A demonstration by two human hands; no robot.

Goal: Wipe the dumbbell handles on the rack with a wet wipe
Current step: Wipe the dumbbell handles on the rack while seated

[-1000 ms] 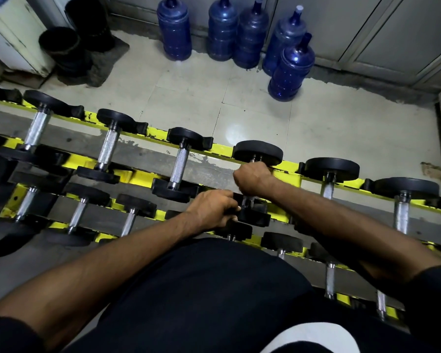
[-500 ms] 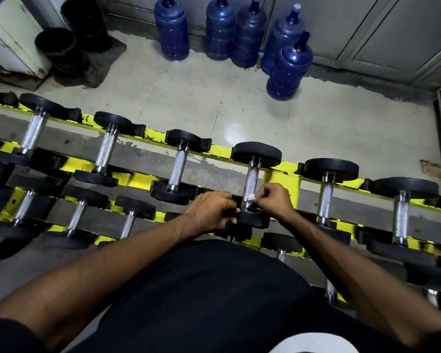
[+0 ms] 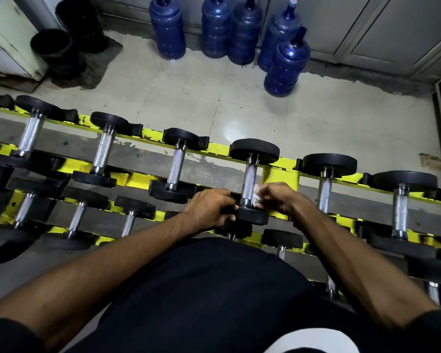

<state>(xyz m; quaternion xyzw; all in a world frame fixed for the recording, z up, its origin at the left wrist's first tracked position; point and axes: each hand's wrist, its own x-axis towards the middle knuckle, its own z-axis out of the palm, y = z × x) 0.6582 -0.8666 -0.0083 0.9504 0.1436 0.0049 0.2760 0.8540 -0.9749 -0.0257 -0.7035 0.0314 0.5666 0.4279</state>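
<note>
the right hand (image 3: 278,197) pinches the white wet wipe (image 3: 257,193) against the dumbbell handle (image 3: 248,183) just left of it; the left hand (image 3: 209,210) grips that dumbbell's near black weight (image 3: 252,216) on the yellow rack (image 3: 280,174).

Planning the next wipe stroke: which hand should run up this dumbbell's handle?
Right. The right hand pinches the wet wipe against the handle; the left hand grips the near weight head.

Pale floor tiles (image 3: 239,98) catch a dim glare of light. Five blue water jugs (image 3: 215,26) line the far grey panelled wall (image 3: 367,26). Black buckets (image 3: 54,47) sit on a mat (image 3: 99,70), far left.
</note>
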